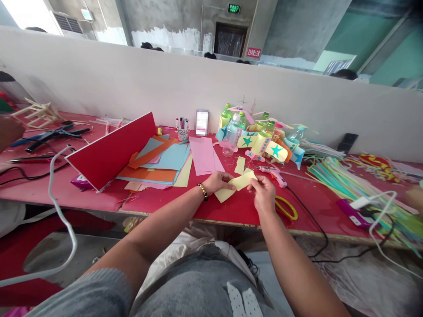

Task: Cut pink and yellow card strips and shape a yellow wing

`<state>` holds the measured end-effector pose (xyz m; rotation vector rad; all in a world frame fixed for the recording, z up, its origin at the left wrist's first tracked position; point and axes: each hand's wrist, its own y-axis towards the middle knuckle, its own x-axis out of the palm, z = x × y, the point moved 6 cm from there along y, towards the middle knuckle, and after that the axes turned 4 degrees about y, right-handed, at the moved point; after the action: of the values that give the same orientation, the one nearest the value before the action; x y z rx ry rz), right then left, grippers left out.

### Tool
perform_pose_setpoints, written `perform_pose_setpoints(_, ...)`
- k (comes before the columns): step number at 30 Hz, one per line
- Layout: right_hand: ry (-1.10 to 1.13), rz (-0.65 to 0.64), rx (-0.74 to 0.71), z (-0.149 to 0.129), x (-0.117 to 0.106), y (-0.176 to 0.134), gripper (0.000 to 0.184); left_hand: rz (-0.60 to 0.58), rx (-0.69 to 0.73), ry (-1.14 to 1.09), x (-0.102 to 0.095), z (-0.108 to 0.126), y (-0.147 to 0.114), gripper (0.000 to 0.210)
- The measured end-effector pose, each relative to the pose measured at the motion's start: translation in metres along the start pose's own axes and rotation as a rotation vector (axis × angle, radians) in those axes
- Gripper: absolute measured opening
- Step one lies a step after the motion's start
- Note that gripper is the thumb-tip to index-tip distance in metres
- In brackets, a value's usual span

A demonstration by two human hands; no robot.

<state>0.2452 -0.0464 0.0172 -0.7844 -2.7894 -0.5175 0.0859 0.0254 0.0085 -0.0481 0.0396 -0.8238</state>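
Between my two hands a strip of pale yellow paper point(243, 180) is held just above the red table. My left hand point(218, 182), with a beaded bracelet at the wrist, pinches its left end. At the right end, my right hand point(263, 191) grips the strip between thumb and fingers. Another yellow paper piece point(224, 195) lies under the strip beside my left hand. A small yellow piece point(240, 165) rests just beyond. Yellow-handled scissors point(287, 208) are partly hidden by my right wrist. A pink glue gun point(276, 175) lies past my right hand.
Decorated plastic bottles point(264, 136) stand at the back. Coloured paper sheets point(165, 160) and pink sheets point(206, 154) lie left of centre, near a red board point(114, 152). Colourful strips point(350, 187) and a purple power strip point(355, 214) lie right. Other people's hands show at both edges.
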Motion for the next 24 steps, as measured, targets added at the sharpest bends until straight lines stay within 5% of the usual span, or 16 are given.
perform_pose_setpoints(24,-0.219,-0.217,0.136,0.014,0.013,-0.007,0.03,0.058,-0.006,-0.086,0.002,-0.006,0.003,0.038)
